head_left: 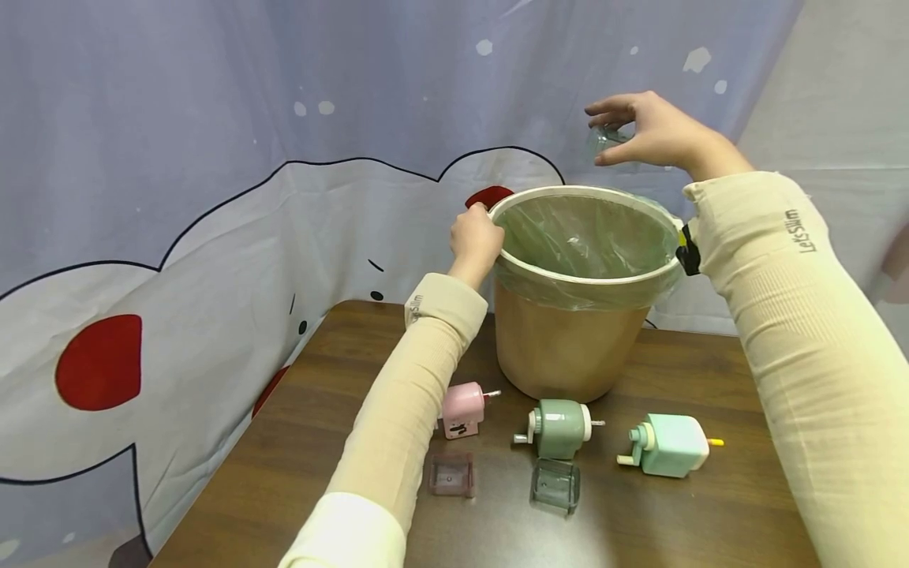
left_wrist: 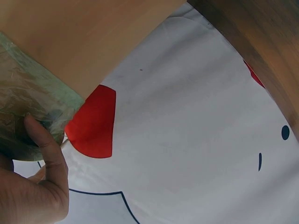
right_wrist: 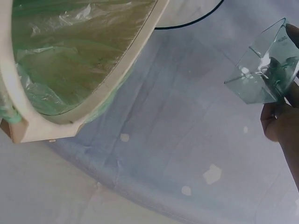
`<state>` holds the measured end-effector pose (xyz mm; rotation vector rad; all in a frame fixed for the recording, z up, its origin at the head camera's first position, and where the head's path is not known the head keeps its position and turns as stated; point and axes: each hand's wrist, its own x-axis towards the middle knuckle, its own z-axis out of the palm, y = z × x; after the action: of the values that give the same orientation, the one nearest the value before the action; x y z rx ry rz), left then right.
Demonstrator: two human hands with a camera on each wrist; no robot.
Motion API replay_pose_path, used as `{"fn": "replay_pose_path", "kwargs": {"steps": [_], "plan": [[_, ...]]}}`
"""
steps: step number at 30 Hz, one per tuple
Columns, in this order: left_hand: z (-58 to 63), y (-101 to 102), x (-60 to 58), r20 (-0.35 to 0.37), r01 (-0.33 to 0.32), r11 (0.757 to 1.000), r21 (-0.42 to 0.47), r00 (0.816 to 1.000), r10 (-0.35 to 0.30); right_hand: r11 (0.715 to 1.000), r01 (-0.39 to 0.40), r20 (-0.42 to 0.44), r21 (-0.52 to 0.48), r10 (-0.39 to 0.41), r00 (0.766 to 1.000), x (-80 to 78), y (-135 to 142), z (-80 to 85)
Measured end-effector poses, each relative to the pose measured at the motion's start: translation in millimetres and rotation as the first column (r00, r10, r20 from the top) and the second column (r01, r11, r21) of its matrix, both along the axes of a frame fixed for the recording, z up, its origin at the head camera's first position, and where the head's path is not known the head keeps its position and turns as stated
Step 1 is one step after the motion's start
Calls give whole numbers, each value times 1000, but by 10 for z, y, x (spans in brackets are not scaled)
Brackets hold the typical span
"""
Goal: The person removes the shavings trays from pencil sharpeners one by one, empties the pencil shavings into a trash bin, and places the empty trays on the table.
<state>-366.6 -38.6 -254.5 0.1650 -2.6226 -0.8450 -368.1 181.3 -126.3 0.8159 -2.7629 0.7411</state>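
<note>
A tan trash bin point(head_left: 561, 347) with a cream rim and a thin green plastic liner point(head_left: 582, 237) stands on the table. My left hand point(head_left: 476, 241) grips its rim at the left side; in the left wrist view the thumb point(left_wrist: 44, 140) lies over the liner. Above the bin's right side, my right hand point(head_left: 663, 134) holds a clear, greenish sharpener drawer point(right_wrist: 264, 70) between thumb and fingers. The right wrist view shows the drawer tilted, apart from the bin. Pink point(head_left: 463, 406), grey-green point(head_left: 559, 430) and mint point(head_left: 671, 446) crank pencil sharpeners stand before the bin.
A clear pink drawer point(head_left: 452, 476) and a dark grey-green drawer point(head_left: 556, 485) lie on the brown wooden table point(head_left: 298, 457), nearer me than the sharpeners. A patterned curtain point(head_left: 213, 118) hangs behind the table and along its left side.
</note>
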Motion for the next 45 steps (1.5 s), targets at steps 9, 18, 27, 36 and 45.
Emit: {"fn": "replay_pose_path", "kwargs": {"steps": [9, 18, 27, 36, 45], "plan": [[-11, -17, -16, -2, -6, 1000, 1, 1000, 6, 995, 8, -4, -100, -8, 1000, 7, 10, -38], [-13, -36, -8, -8, 3, 1000, 13, 1000, -2, 996, 53, 38, -71, -50, 998, 31, 15, -60], [6, -37, -1, 2, -3, 1000, 13, 1000, 3, 978, 57, 30, -200, -52, 998, 51, 17, -95], [9, -33, -1, -4, 2, 1000, 17, 1000, -2, 963, 86, -54, -254, -103, 993, 86, 112, -144], [14, -47, 0, -10, 0, 1000, 12, 1000, 1, 937, 110, -18, -330, -123, 992, 182, 281, -227]]}}
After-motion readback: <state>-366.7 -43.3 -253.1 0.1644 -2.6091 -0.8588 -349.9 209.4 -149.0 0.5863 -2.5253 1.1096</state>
